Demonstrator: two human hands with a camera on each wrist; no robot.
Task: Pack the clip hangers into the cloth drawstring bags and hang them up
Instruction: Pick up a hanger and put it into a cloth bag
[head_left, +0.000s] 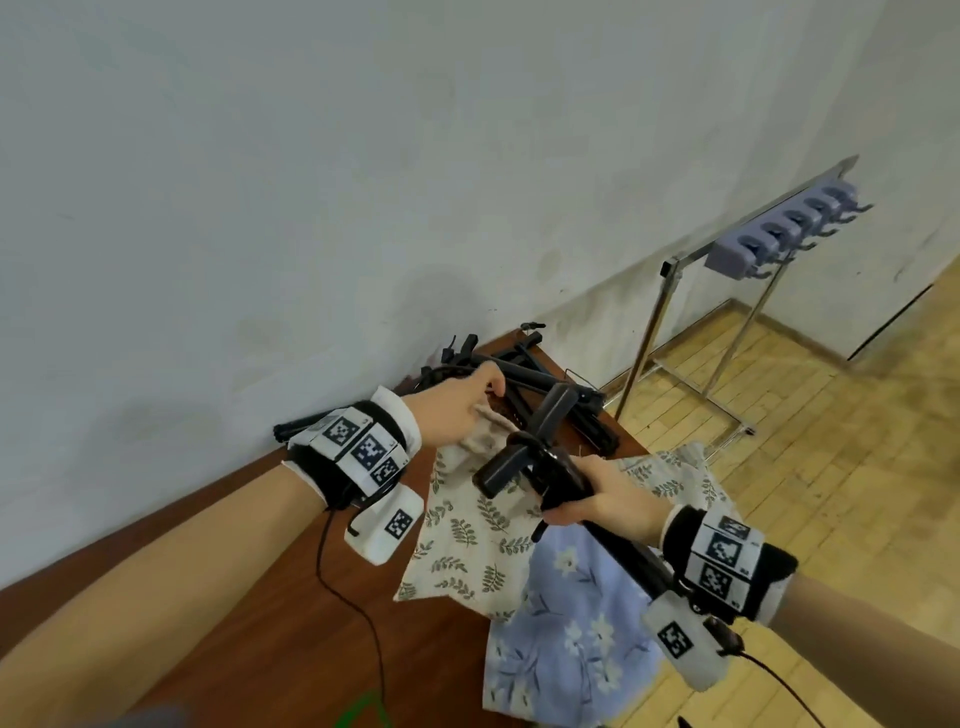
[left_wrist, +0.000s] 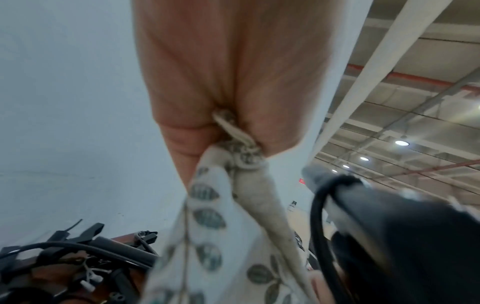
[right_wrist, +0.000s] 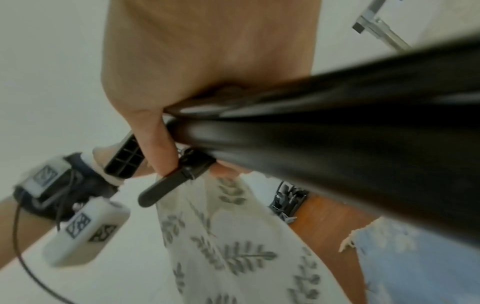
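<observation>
- I've got the left hand (head_left: 460, 402) pinching the gathered mouth of the leaf-print bag (head_left: 467, 540), thumb and fingers bunched on the cloth; the wrist view shows the drawstring knot right at the pinch.
- Right hand (head_left: 602, 493) is wrapped round a black clip hanger (head_left: 535, 457), held above the bag mouth. Rigid plastic, bar-shaped, one clip sticking out past the fingers.
- Two bags on the table (head_left: 249, 613): leaf-print cream cloth, and a blue floral bag (head_left: 566, 623) lying flat, overlapped by the first and draped over the table's near edge.
- Pile of black hangers (head_left: 524, 379) at the far table corner against the wall (head_left: 311, 182); count unclear, they're tangled.
- Table is dark brown wood, smooth; its right edge is close beside the bags.
- Metal rack (head_left: 727, 322) stands on the wood floor, well apart to the right; hook strip looks to have about five hooks, though it's blurry.
</observation>
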